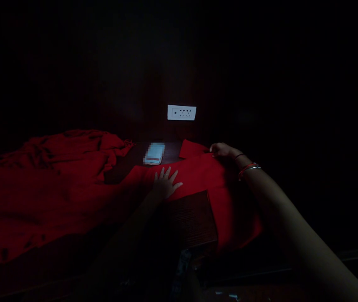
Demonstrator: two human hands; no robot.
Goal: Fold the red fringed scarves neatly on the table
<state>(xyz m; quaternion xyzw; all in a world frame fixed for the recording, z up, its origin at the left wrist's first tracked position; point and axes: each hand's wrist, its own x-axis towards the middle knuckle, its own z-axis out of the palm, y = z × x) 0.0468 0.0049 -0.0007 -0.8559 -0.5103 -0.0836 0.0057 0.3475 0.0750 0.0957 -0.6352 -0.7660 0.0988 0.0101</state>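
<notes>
A wide red cloth (194,170) lies over a dark wooden surface, its right part hanging over the side in shadow. My left hand (165,184) rests flat on it with the fingers spread; a ring shows on one finger. Farther right, my right hand (224,150) has its fingers closed on the cloth's far edge, near a folded-over corner. Bracelets circle the right wrist. To the left, the red fabric (84,147) is bunched up in loose folds, with some fringe showing.
A pale flat rectangular item (154,153), blurred out, lies just beyond the left hand. Behind it, a white socket plate (181,112) is fixed to the dark wall. A bare dark wooden corner (194,218) sticks out in front. Most of the surroundings are too dark to make out.
</notes>
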